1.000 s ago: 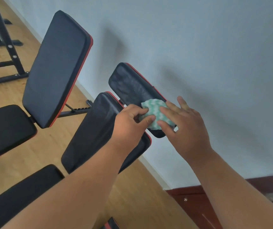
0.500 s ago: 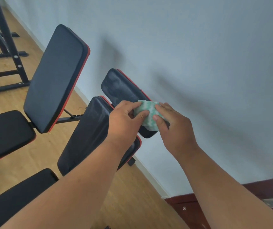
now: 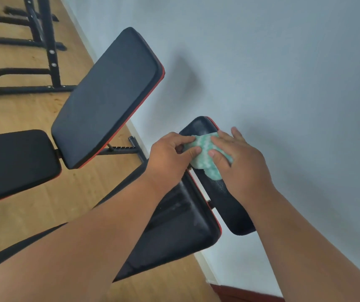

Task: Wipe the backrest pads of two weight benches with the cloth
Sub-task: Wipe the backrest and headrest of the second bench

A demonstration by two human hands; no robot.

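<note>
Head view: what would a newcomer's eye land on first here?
The green-and-white cloth at centre, pinched by the left hand and pressed by the right hand onto the small black pad by the wall. To the left, a second bench's large backrest pad tilts up, black with red edging.
</note>
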